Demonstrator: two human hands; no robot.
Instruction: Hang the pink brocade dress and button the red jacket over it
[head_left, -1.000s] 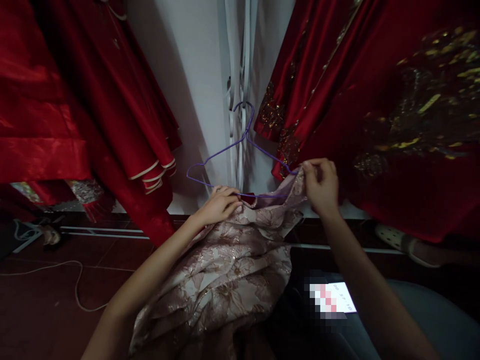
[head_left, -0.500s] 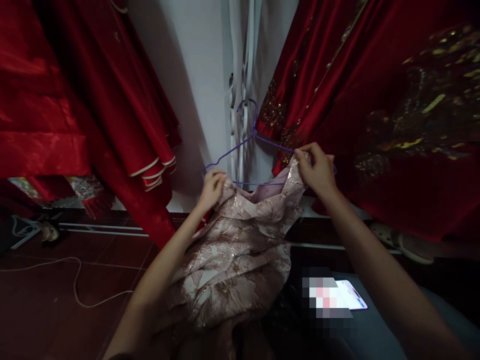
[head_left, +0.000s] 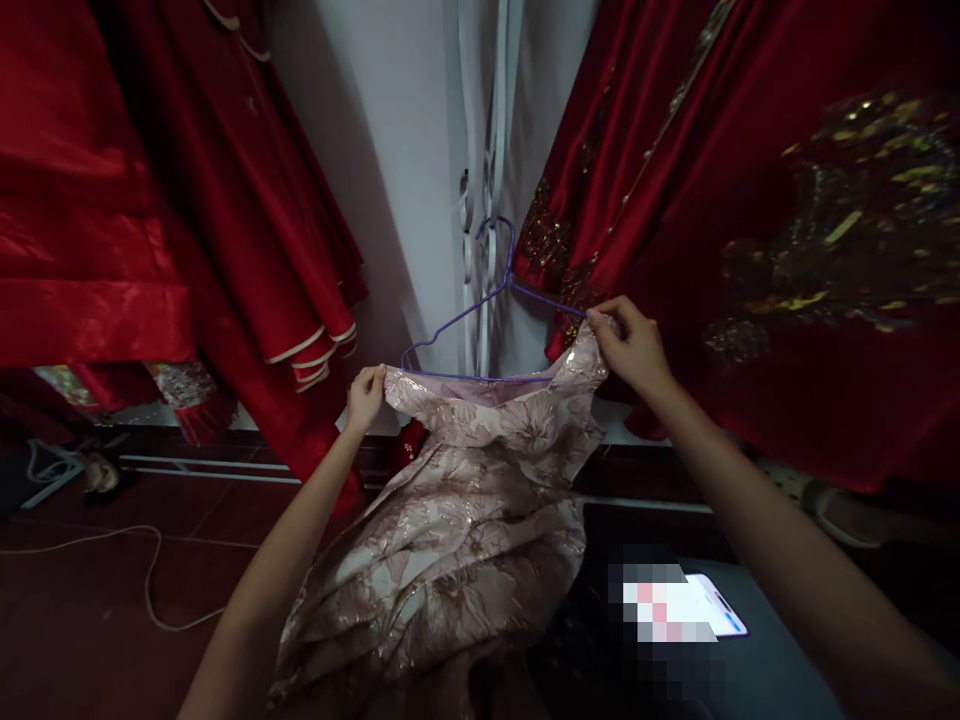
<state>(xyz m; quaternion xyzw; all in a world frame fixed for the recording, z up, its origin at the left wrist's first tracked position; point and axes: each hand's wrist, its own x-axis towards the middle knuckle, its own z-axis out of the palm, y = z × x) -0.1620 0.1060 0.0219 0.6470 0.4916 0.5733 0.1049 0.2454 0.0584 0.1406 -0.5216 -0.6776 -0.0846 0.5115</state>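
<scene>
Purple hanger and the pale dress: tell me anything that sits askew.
The purple hanger sits lopsided in the pale floral dress: its right end is under the fabric pinched by the right hand, while its left shoulder is bare above the edge the left hand holds. Nothing looks torn.

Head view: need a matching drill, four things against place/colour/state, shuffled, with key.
Things:
1. hanger
2. dress
3. cable
4. phone

Descriptions:
A. white, lying on the dark floor at lower left
B. purple wire, in front of the white wall
C. screen lit, at lower right
D. pale pink, floral, top corners pinched by the left hand and right hand

Pairs: 1-B, 2-D, 3-A, 4-C
</scene>
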